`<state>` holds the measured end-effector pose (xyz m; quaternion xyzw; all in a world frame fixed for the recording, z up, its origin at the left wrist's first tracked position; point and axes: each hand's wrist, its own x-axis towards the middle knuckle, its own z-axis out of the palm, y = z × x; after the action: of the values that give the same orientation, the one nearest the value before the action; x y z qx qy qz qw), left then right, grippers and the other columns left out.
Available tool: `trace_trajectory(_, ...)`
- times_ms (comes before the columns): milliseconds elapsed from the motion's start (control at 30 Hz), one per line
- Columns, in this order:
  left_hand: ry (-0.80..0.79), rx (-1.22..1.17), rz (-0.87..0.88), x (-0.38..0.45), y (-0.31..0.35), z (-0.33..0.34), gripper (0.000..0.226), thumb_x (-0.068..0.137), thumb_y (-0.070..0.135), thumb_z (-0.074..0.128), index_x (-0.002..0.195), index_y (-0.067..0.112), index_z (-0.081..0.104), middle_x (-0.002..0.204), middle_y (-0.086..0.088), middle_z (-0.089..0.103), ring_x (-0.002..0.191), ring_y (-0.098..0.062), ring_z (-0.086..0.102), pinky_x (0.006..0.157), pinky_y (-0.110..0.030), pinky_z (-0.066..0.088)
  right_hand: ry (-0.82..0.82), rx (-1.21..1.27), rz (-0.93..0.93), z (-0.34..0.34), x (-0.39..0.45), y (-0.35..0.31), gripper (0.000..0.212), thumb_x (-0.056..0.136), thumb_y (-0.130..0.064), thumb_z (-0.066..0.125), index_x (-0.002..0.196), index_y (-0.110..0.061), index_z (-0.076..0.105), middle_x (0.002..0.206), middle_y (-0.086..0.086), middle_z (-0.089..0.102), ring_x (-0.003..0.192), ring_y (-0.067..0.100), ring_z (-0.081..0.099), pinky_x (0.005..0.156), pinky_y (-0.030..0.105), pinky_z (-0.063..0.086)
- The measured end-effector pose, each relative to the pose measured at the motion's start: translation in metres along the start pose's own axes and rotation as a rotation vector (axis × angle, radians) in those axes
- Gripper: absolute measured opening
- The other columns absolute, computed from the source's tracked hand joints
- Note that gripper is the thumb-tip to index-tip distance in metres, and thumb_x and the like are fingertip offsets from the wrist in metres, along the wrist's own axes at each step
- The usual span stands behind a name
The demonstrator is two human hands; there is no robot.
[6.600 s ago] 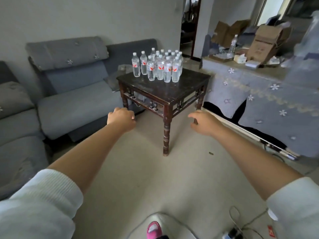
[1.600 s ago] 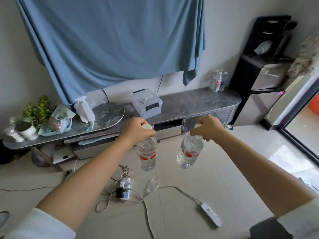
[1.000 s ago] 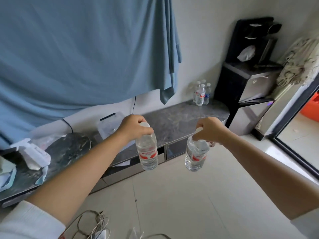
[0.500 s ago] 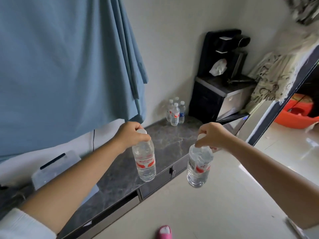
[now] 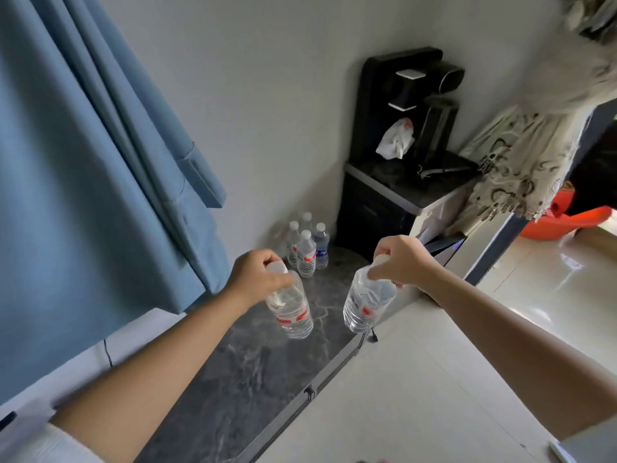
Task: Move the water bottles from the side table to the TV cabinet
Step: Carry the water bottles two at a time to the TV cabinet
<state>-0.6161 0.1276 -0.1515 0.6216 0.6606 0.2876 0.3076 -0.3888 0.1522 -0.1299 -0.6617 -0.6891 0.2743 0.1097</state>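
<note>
grey marble cabinet top (image 5: pixel 247 372) beside white wall (image 5: pixel 283 95), blue curtain (image 5: pixel 83 195).

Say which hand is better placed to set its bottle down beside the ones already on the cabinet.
Left hand: its bottle hangs over the cabinet top, nearer the standing bottles. The right hand's bottle hangs near the front edge.

Cabinet top (image 5: pixel 253 369) bare; 4 bottles (image 5: pixel 307 248) crowd far corner.

Your single head view looks down and forward, tilted, close over the TV cabinet (image 5: pixel 253 369) top, wall and floor alongside.
</note>
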Motion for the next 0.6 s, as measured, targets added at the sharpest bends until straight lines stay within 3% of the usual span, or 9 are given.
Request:
trace_trajectory(100,-0.008,-0.03,-0.059,0.041,0.003,0.025,0.031,0.072,0.014,0.076,0.059,0.022,0.049,0.064,0.008,0.05,0.072,-0.017,0.048,0.054,-0.019,0.036,-0.054,-0.005,0.007,-0.008,0.046,0.013,0.023,0.074,-0.016,0.071,0.063,-0.015,0.051,0.058,0.0,0.051,0.043,0.012,0.05,0.044,0.019,0.041)
trace_trajectory(267,-0.021,0.003,-0.172,0.104,0.008,0.066,0.03,0.073,0.013,0.074,0.059,0.022,0.048,0.065,0.005,0.051,0.075,-0.018,0.049,0.054,-0.02,0.035,-0.175,-0.042,-0.043,-0.029,0.114,0.042,0.021,0.075,-0.016,0.07,0.066,-0.015,0.051,0.049,-0.002,0.05,0.022,0.001,0.044,0.041,0.012,0.038)
trace_trajectory(367,-0.023,0.016,-0.233,0.135,0.01,0.091,0.029,0.073,0.009,0.07,0.061,0.023,0.048,0.073,0.001,0.053,0.079,-0.017,0.05,0.056,-0.018,0.034,-0.266,-0.054,-0.112,-0.041,0.155,0.057,0.013,0.075,-0.013,0.068,0.075,-0.01,0.055,0.053,-0.002,0.05,0.037,0.005,0.047,0.041,0.014,0.038)
trace_trajectory(467,-0.016,0.039,-0.273,0.167,0.013,0.121,0.024,0.073,0.009,0.07,0.063,0.019,0.051,0.079,-0.001,0.056,0.079,-0.016,0.05,0.056,-0.016,0.033,-0.297,-0.081,-0.183,-0.046,0.2,0.074,0.013,0.07,-0.011,0.066,0.071,-0.01,0.054,0.054,-0.004,0.047,0.046,0.009,0.045,0.046,0.019,0.037)
trace_trajectory(533,0.028,0.037,-0.323,0.186,0.012,0.141,0.017,0.071,0.011,0.069,0.068,0.015,0.053,0.077,0.0,0.054,0.077,-0.016,0.048,0.054,-0.016,0.03,-0.303,-0.089,-0.2,-0.043,0.231,0.085,0.015,0.069,-0.012,0.068,0.071,-0.01,0.054,0.059,-0.003,0.048,0.054,0.013,0.048,0.049,0.022,0.038)
trace_trajectory(600,0.062,0.028,-0.37,0.201,0.006,0.16,0.021,0.066,0.015,0.069,0.06,0.021,0.049,0.071,0.005,0.049,0.077,-0.017,0.048,0.054,-0.014,0.029,-0.301,-0.103,-0.191,-0.035,0.258,0.096,0.018,0.069,-0.014,0.07,0.068,-0.012,0.052,0.069,-0.001,0.05,0.069,0.017,0.051,0.056,0.027,0.042)
